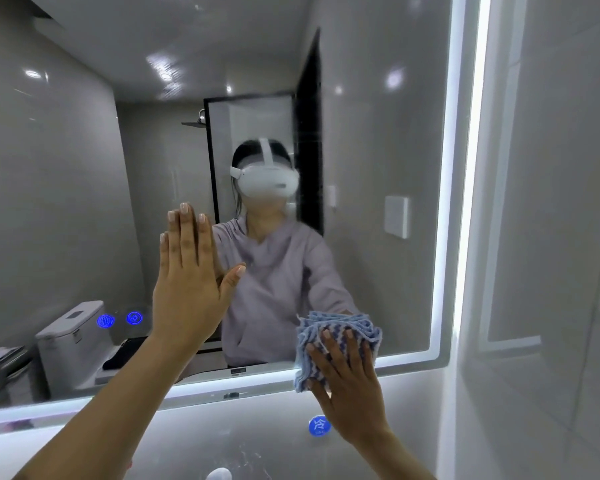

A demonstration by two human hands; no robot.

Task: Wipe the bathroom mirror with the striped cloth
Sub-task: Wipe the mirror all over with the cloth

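Observation:
The large bathroom mirror (378, 133) fills most of the view, with a lit white strip along its right and bottom edges. My left hand (189, 282) lies flat on the glass near the middle, fingers straight and together, holding nothing. My right hand (347, 375) presses the folded blue-and-white striped cloth (340, 332) against the mirror's lower right part, just above the lit bottom edge. The fingers lie spread over the cloth. The cloth's lower left corner hangs over the lit strip.
Two blue glowing touch buttons (120, 319) sit on the glass at lower left. A round blue sticker (319, 426) is on the wall under the mirror. A grey tiled wall (551, 237) meets the mirror's right side. The glass reflects a person, a toilet and a shower door.

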